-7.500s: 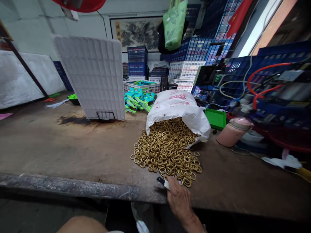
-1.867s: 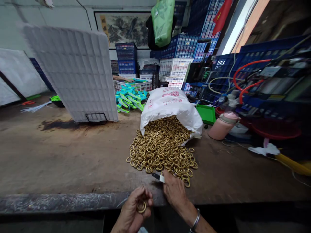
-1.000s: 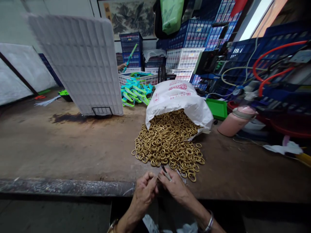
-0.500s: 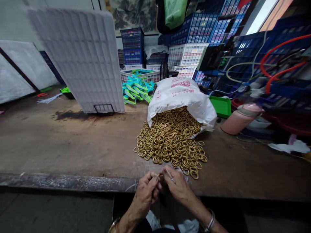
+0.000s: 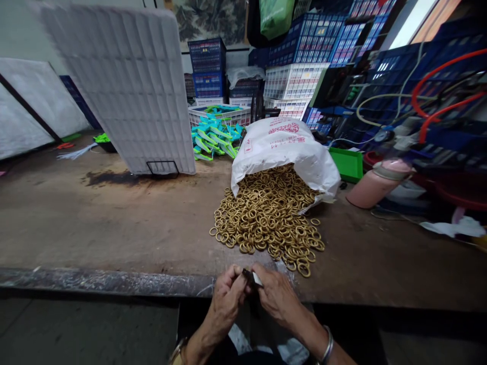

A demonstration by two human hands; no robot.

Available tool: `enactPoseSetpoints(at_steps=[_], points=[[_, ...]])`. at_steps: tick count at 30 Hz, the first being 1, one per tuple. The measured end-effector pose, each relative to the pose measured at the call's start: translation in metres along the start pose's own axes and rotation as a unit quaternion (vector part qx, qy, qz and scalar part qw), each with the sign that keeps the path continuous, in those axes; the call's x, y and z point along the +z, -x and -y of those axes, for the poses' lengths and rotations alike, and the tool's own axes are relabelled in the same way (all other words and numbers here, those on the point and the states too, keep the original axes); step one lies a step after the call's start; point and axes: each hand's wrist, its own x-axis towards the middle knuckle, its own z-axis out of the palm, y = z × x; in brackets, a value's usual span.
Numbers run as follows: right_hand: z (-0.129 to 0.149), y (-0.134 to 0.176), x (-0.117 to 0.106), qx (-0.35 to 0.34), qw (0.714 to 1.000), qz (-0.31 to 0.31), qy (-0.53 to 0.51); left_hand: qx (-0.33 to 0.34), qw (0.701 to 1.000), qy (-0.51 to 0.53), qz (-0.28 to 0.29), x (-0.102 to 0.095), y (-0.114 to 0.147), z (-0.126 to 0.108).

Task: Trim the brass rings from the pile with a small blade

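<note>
At the table's front edge my left hand (image 5: 228, 293) and my right hand (image 5: 277, 294) meet, fingers bent and pinched. Between their fingertips is a small dark strip (image 5: 248, 276), which both seem to grip. A short white flat piece (image 5: 257, 279) shows beside my right thumb; its kind is unclear. No ring can be made out in the fingers, which hide much of what they hold. Just beyond the hands lies a heap of gold-coloured rings (image 5: 262, 218), spilling from the mouth of a white woven sack (image 5: 274, 144) lying on its side.
A white padded panel (image 5: 129, 96) stands in a black wire holder on the brown table (image 5: 114, 228). Behind are turquoise and green plastic pieces (image 5: 215, 137) and stacked crates (image 5: 297, 81). To the right are a green tray (image 5: 345, 165), a pink bottle (image 5: 376, 185) and red hoses (image 5: 422, 109).
A gold ring showed at my left fingertips and a thin pale piece in my right; now the dark strip and white flat piece show there. The hands remain together. The view has tilted slightly.
</note>
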Motion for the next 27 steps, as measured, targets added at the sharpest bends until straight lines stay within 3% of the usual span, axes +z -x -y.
enactPoseSetpoints(at_steps=[6,11,17,21,27], points=[[-0.009,-0.01,-0.001,0.042,0.997,-0.034,0.06,-0.03,0.995,0.076,0.065,0.008,0.016,-0.011],[-0.007,-0.027,-0.013,0.09,0.986,-0.096,0.106,-0.064,0.985,0.154,0.033,0.004,0.011,-0.008],[-0.009,-0.045,-0.017,0.129,0.968,-0.072,0.205,-0.087,0.972,0.217,0.007,-0.004,0.009,-0.006],[-0.009,-0.047,-0.017,0.128,0.97,-0.075,0.195,-0.11,0.958,0.263,0.022,-0.009,0.009,-0.004],[-0.019,-0.039,-0.017,0.096,0.988,-0.102,0.066,-0.141,0.948,0.284,-0.027,-0.011,0.001,0.0]])
